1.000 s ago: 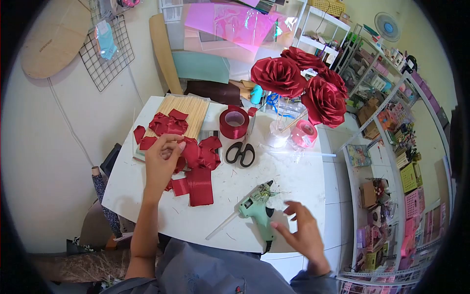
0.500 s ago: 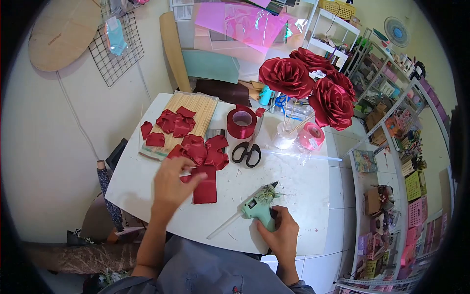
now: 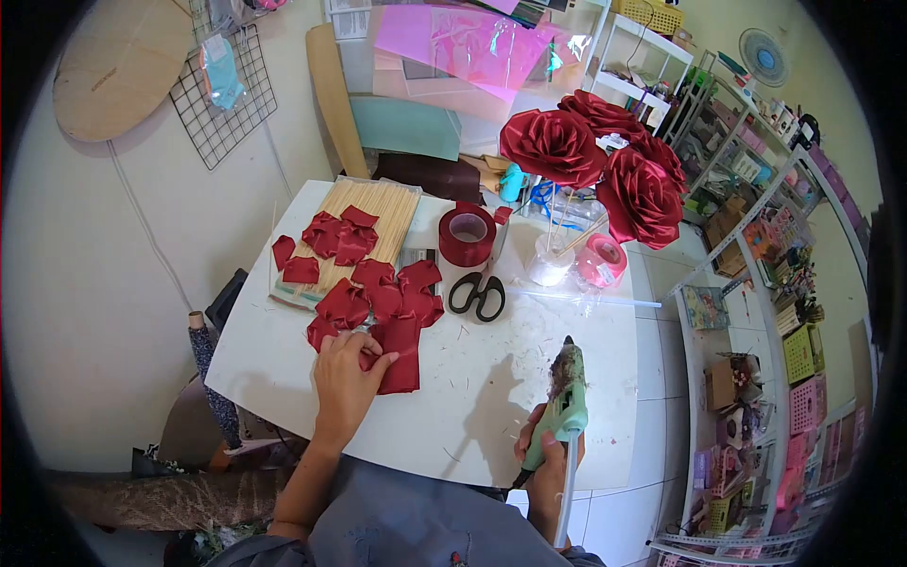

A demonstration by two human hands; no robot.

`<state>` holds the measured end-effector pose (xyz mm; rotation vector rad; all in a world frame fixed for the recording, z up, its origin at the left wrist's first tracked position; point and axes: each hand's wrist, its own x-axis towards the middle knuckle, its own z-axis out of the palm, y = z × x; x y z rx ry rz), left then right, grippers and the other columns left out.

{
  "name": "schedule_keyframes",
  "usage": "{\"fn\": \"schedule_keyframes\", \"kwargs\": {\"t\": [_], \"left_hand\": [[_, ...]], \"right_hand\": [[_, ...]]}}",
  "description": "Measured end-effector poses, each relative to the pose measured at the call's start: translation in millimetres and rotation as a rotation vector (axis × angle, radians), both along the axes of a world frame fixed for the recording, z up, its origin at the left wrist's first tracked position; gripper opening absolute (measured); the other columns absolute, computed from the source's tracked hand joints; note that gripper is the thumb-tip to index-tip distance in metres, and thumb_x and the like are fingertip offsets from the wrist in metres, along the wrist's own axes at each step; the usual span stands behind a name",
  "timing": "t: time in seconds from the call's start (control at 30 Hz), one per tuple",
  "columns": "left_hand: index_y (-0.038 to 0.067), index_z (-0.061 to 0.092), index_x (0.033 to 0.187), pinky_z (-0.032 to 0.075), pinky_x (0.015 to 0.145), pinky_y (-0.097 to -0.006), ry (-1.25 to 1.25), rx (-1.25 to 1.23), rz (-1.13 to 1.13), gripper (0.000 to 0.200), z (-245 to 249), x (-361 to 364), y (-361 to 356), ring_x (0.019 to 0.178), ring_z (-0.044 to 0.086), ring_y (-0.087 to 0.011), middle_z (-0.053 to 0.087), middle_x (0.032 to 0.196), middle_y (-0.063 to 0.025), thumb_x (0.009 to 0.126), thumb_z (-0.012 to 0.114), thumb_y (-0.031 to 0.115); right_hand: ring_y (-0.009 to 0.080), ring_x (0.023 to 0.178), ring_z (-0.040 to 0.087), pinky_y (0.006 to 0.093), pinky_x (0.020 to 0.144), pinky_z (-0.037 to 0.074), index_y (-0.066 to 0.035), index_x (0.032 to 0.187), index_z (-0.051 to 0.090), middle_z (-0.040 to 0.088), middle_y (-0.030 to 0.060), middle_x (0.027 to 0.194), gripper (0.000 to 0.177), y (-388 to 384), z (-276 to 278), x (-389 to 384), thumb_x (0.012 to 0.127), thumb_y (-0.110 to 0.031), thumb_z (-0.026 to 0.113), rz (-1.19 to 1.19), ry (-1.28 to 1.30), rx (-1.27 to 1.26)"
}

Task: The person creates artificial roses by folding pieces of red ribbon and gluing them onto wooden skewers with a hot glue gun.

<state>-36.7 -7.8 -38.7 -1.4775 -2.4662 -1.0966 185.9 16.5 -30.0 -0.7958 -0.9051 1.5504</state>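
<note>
My left hand [image 3: 344,383] is on the red satin pieces at the table's left middle, its fingers pinched on a red ribbon piece [image 3: 367,359] beside a larger folded red strip [image 3: 402,357]. More red petals [image 3: 383,291] lie just beyond. Wrapped in my right hand [image 3: 546,463] is a mint-green glue gun [image 3: 567,406], raised above the table with its dark nozzle pointing away from me and a clear glue stick out of its back. Black scissors [image 3: 477,297] and a red ribbon roll [image 3: 467,236] lie beyond the hands.
On the white table [image 3: 453,420], wooden sticks [image 3: 392,210] lie under some petals. Large red fabric roses [image 3: 553,148] stand on sticks in a white cup [image 3: 550,262], near a pink tape roll [image 3: 601,261]. Shelves [image 3: 737,397] line the right side.
My right hand has lifted the glue gun off the table and turned it upright. My left hand has come down onto the red pieces, and some petals have shifted.
</note>
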Motion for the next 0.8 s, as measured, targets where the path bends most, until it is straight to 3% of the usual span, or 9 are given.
{"fn": "schedule_keyframes", "kwargs": {"t": [0.13, 0.23, 0.33, 0.4, 0.5, 0.6, 0.73, 0.8], "left_hand": [[0.004, 0.055, 0.066, 0.04, 0.061, -0.0346, 0.045, 0.029, -0.03, 0.019, -2, -3, 0, 0.07, 0.048, -0.0241, 0.053, 0.069, -0.0059, 0.065, 0.069, 0.017], [0.003, 0.055, 0.066, 0.04, 0.059, -0.0338, -0.001, 0.096, -0.076, 0.016, 6, -3, -1, 0.068, 0.048, -0.0241, 0.055, 0.07, -0.0071, 0.065, 0.068, 0.011], [0.0, 0.057, 0.071, 0.044, 0.058, -0.0294, -0.184, 0.177, -0.144, 0.011, 14, -2, 0, 0.066, 0.054, -0.0203, 0.058, 0.075, -0.0086, 0.066, 0.066, 0.004], [-0.002, 0.059, 0.075, 0.048, 0.056, -0.024, -0.515, 0.27, -0.193, 0.01, 11, -2, 3, 0.065, 0.058, -0.0159, 0.06, 0.08, -0.0111, 0.068, 0.065, 0.0], [-0.003, 0.059, 0.083, 0.049, 0.058, -0.0222, -0.467, 0.2, -0.203, 0.014, 6, -7, 6, 0.065, 0.059, -0.0139, 0.06, 0.085, -0.0126, 0.069, 0.063, -0.002], [-0.003, 0.058, 0.087, 0.049, 0.058, -0.0232, -0.597, 0.268, -0.1, 0.019, 17, 1, 7, 0.064, 0.059, -0.0144, 0.058, 0.091, -0.0128, 0.069, 0.062, -0.004], [-0.002, 0.055, 0.094, 0.048, 0.057, -0.0223, -0.527, 0.311, -0.065, 0.027, 23, 4, 6, 0.063, 0.058, -0.0132, 0.057, 0.092, -0.0125, 0.069, 0.061, -0.006], [-0.001, 0.054, 0.094, 0.047, 0.057, -0.02, -0.429, 0.293, -0.326, 0.027, 22, 3, 3, 0.063, 0.056, -0.0099, 0.057, 0.09, -0.0109, 0.069, 0.061, -0.007]], "right_hand": [[0.0119, 0.05, 0.044, 0.0218, 0.039, 0.034, -0.001, 0.101, 0.04, 0.047, 0.0115, 0.079, 0.029, -3, -2, 2, 0.078, -0.011, 0.052, 0.089, 0.135, -0.126], [0.0114, 0.046, 0.042, 0.0207, 0.037, 0.032, 0.0, 0.103, 0.041, 0.048, 0.0109, 0.075, 0.029, -1, -3, 6, 0.079, -0.012, 0.052, 0.151, 0.078, -0.215], [0.01, 0.044, 0.042, 0.02, 0.035, 0.031, 0.001, 0.106, 0.043, 0.05, 0.0119, 0.077, 0.031, -1, -8, 7, 0.08, -0.014, 0.052, 0.175, 0.053, -0.142], [0.0093, 0.045, 0.043, 0.0199, 0.036, 0.032, 0.001, 0.107, 0.043, 0.052, 0.0127, 0.078, 0.031, -3, -5, 5, 0.081, -0.014, 0.052, 0.182, -0.015, -0.085], [0.0088, 0.038, 0.04, 0.0202, 0.032, 0.029, 0.004, 0.097, 0.048, 0.055, 0.0147, 0.075, 0.032, -5, 0, -2, 0.078, -0.02, 0.055, 0.154, -0.131, -0.039], [0.0077, 0.043, 0.042, 0.0189, 0.034, 0.03, 0.003, 0.098, 0.049, 0.056, 0.0108, 0.078, 0.034, -7, 3, -2, 0.077, -0.024, 0.057, 0.152, -0.216, -0.084], [0.007, 0.045, 0.042, 0.0186, 0.035, 0.03, 0.002, 0.099, 0.05, 0.055, 0.0093, 0.079, 0.035, -5, 2, 4, 0.078, -0.025, 0.056, 0.246, -0.344, -0.13], [0.0041, 0.045, 0.039, 0.0177, 0.038, 0.028, -0.002, 0.104, 0.05, 0.044, -0.0018, 0.058, 0.028, -8, 2, 2, 0.082, -0.019, 0.055, 0.219, -0.321, -0.088]]}}
